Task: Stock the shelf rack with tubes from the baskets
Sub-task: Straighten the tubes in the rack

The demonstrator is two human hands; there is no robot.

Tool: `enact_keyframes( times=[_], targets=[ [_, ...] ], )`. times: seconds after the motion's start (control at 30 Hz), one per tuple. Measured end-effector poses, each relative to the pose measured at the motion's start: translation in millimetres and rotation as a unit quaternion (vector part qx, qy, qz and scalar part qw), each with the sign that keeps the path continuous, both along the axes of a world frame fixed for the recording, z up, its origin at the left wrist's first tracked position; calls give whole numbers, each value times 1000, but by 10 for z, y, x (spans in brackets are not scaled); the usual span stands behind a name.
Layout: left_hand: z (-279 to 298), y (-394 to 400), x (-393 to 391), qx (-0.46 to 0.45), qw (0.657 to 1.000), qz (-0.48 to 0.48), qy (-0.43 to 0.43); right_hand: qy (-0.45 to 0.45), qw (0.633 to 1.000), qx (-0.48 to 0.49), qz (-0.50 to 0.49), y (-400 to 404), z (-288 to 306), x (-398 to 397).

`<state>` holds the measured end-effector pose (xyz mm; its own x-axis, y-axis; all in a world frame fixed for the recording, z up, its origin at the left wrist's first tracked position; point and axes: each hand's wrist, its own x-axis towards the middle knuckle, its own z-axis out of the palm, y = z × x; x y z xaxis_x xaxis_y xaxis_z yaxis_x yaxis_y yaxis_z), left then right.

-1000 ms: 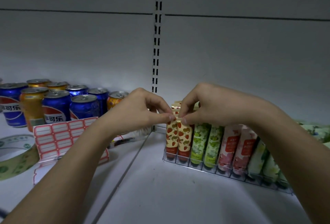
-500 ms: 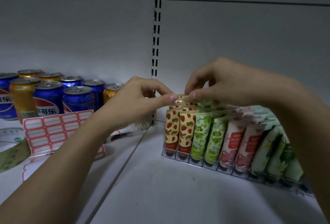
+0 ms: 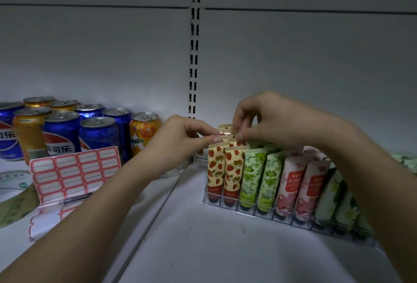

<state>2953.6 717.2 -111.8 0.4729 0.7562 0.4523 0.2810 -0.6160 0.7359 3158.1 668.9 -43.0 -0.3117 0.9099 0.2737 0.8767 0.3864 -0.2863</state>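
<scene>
The right hand's fingers point(image 3: 239, 134) are pinching the flat top edge of a strawberry tube point(image 3: 225, 133) in a rear row at the far left end of the clear rack point(image 3: 266, 214). The left hand's fingers point(image 3: 217, 139) are closing thumb to forefinger on the same crimped edge from the left, so both hands are meeting over that tube. The right hand point(image 3: 270, 120) is arching above the rows with its knuckles up; the left hand point(image 3: 180, 143) is reaching in from the left with its wrist low.

In front of the held tube, two strawberry-print tubes point(image 3: 234, 174) are standing caps down in the near row. To their right, two green-print tubes point(image 3: 261, 176) are leaning the same way, then two pink tubes point(image 3: 300, 183), then white-and-green tubes point(image 3: 336, 199) partly hidden behind the right forearm. The rack is sitting on the white shelf point(image 3: 203, 249), near the slotted upright point(image 3: 194, 57) in the back wall.

Well apart on the left, blue and orange drink cans point(image 3: 90, 134) are standing in a cluster. Just in front of them a sheet of red-bordered labels point(image 3: 74, 172) is leaning upright, and a roll of green printed tape point(image 3: 13, 201) is lying at the left edge.
</scene>
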Motion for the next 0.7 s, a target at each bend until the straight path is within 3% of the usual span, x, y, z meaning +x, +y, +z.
enact_keyframes(
  times=[0.17,0.37,0.7],
  targets=[
    [-18,22,21,17,1000,7,-20,-8,1000,5,6,-2,-3,-10],
    [-132,104,92,5,984,67,-164,2,997,55,-52,45,-4,99],
    [-196,121,153,-46,987,55,-146,25,998,13,-49,142,-97,124]
  ],
)
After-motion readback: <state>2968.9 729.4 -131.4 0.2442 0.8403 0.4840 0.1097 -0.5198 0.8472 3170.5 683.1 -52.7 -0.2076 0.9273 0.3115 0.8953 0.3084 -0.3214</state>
